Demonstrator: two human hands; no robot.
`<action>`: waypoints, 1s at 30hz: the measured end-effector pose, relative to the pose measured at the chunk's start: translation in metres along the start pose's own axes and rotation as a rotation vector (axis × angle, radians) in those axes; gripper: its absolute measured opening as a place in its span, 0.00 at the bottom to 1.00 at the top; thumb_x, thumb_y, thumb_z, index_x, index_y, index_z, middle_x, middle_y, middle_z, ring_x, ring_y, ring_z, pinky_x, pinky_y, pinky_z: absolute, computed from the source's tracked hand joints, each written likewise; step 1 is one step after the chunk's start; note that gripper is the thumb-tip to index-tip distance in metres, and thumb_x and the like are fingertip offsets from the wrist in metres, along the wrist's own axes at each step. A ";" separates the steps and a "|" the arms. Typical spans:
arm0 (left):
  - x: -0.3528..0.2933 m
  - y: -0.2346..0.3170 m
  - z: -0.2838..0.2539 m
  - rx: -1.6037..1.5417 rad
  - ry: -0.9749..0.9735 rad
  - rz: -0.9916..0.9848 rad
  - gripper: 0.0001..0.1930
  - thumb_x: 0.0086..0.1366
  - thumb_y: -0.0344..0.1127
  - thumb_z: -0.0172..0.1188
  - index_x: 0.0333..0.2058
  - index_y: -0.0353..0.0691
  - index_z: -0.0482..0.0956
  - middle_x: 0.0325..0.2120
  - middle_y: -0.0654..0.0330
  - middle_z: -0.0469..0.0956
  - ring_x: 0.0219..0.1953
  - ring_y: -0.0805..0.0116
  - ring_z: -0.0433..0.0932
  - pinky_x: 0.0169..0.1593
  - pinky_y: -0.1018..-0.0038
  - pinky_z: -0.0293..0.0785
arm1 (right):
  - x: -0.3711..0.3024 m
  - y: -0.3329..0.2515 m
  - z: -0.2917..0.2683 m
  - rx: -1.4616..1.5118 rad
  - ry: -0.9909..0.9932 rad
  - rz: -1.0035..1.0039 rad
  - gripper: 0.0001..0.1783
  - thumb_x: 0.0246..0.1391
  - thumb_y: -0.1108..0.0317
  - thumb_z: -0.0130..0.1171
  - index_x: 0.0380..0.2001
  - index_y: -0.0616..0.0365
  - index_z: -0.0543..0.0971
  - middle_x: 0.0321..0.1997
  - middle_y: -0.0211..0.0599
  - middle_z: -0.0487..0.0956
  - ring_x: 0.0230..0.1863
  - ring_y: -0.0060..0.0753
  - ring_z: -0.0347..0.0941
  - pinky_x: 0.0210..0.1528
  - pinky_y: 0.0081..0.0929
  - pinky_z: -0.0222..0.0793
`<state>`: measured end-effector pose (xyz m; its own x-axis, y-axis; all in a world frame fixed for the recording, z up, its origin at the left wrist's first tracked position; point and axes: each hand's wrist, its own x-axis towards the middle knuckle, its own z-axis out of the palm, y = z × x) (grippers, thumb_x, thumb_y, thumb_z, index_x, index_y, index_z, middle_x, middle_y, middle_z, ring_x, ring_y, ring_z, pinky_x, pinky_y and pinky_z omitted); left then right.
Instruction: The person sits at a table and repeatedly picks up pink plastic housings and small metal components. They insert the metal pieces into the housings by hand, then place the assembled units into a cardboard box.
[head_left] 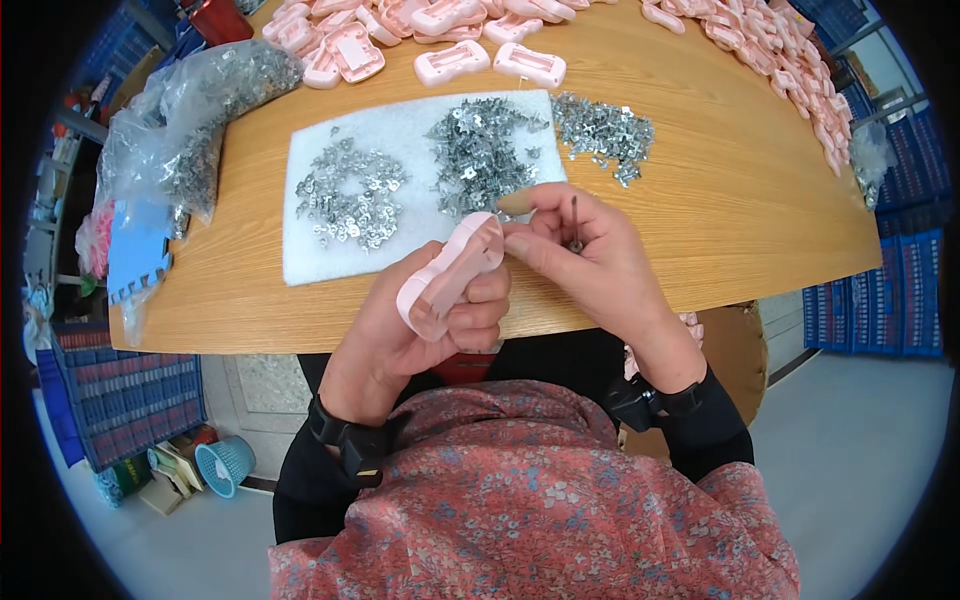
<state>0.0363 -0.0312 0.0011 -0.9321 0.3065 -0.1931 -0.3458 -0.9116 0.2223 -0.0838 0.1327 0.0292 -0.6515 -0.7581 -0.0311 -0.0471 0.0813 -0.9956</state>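
- Pink plastic shell (440, 285): clamped in left hand (385, 325), on the wearer's side of white pad (320, 262); long axis runs lower left to upper right.
- Right hand (598, 262): curled round thin dark rod (575, 214); thumb and forefinger beside shell's upper end, pinch contents cannot be told.

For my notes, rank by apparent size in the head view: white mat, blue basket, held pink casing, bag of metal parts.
Largest to smallest:
white mat
bag of metal parts
held pink casing
blue basket
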 end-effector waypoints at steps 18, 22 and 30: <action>0.001 -0.008 -0.004 0.107 0.064 0.153 0.30 0.71 0.53 0.48 0.64 0.39 0.62 0.32 0.64 0.72 0.23 0.78 0.65 0.24 0.79 0.61 | -0.016 0.006 0.021 -0.610 0.070 -0.634 0.09 0.48 0.74 0.62 0.35 0.61 0.78 0.25 0.34 0.76 0.26 0.34 0.76 0.29 0.30 0.71; 0.004 -0.010 0.003 0.257 0.223 0.211 0.28 0.73 0.50 0.46 0.63 0.36 0.62 0.31 0.63 0.73 0.22 0.78 0.68 0.24 0.78 0.65 | -0.018 0.008 0.027 -0.773 0.047 -0.699 0.10 0.42 0.71 0.64 0.32 0.57 0.78 0.23 0.35 0.74 0.25 0.40 0.74 0.26 0.35 0.70; 0.006 -0.010 -0.004 -0.085 0.028 0.059 0.25 0.75 0.52 0.40 0.60 0.42 0.68 0.24 0.63 0.69 0.17 0.76 0.64 0.20 0.79 0.61 | -0.018 -0.004 0.010 -0.596 0.165 -0.519 0.12 0.49 0.71 0.65 0.38 0.59 0.78 0.25 0.34 0.76 0.23 0.33 0.73 0.27 0.27 0.70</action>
<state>0.0348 -0.0217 -0.0064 -0.9467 0.2453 -0.2087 -0.2792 -0.9481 0.1519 -0.0643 0.1389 0.0332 -0.5366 -0.6923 0.4824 -0.7400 0.1113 -0.6634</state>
